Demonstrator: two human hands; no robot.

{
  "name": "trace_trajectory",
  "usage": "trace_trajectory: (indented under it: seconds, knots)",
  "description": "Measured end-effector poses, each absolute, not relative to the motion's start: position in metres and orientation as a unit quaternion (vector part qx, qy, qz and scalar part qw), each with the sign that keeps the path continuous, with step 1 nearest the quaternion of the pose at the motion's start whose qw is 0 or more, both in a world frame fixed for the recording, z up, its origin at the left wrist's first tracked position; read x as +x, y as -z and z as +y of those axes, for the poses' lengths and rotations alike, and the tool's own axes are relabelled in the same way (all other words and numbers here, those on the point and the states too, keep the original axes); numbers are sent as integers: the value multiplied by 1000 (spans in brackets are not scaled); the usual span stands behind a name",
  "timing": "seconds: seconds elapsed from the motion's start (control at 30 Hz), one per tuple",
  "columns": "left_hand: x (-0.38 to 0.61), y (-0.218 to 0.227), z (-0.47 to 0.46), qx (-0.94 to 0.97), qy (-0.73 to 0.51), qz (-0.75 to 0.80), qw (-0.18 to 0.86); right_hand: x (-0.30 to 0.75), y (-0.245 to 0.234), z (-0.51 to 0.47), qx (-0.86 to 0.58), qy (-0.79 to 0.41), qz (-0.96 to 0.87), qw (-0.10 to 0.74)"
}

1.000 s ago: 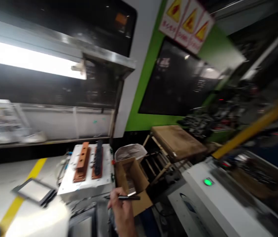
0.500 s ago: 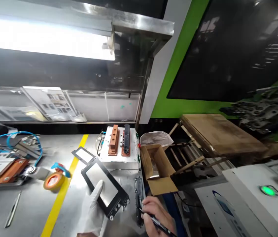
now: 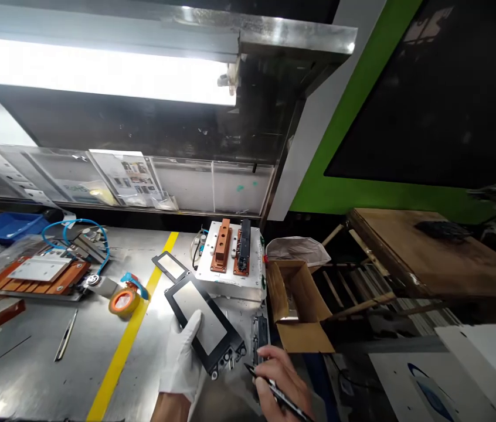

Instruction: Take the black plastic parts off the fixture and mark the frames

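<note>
Holding a black-framed panel (image 3: 204, 325) with a pale grey face, the left hand (image 3: 183, 360) wears a white glove; its fingers lie under the frame and the thumb rests on the glass near the lower edge. The panel tilts over the steel workbench (image 3: 32, 363), just in front of a white fixture block (image 3: 230, 275) carrying two copper-coloured bars. The bare right hand (image 3: 281, 381) is closed around a black pen (image 3: 277, 392), its tip pointing toward the panel's lower corner, beside a small dark connector part (image 3: 260, 340) lying on the bench. A second, smaller framed panel (image 3: 169, 266) lies flat near the yellow floor-style stripe (image 3: 127, 340), with an orange tape roll (image 3: 124, 302) to its left. An open cardboard box (image 3: 296, 305) stands off the bench's right edge.
</note>
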State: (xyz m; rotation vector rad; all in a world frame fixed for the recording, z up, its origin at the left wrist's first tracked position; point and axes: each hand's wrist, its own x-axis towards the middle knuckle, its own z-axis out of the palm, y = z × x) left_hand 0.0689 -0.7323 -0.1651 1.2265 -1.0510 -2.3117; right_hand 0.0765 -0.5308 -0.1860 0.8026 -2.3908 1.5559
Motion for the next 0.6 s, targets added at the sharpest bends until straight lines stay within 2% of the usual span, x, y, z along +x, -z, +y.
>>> trace_trajectory:
  seconds: [0.2,0.4,0.5,0.6]
  knots:
    - [69,160,-728,403,826,-364,152,76,185,-541,414,-449,-791,43]
    - [69,149,-729,413,823,-346,182,73,178,-549,450,-414,-791,36]
    - [72,150,-731,418,819,-345,189,73,178,-551,457,-400,-795,7]
    - [74,157,-735,411,821,-348,189,77,183,-550,426,-452,-783,-23]
